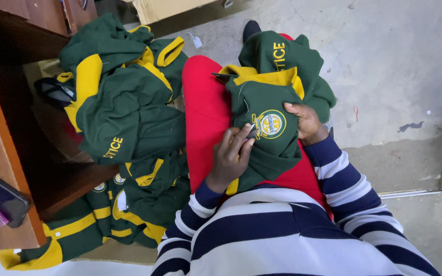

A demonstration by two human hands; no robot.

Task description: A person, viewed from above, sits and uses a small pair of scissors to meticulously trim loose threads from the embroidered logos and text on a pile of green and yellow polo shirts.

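Striped navy-and-white sleeves [282, 230] frame a green-and-yellow cloth garment [267, 128] on the lap.
Left hand [231, 156] pinches a small tool at the round embroidered badge [271, 124]; right hand [305, 122] presses the fabric flat, likely trimming threads, which calls for careful snips.

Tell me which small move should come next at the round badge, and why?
Probably ease the small tool in the left hand along the edge of the round badge. The right hand already pins the green garment flat beside it.
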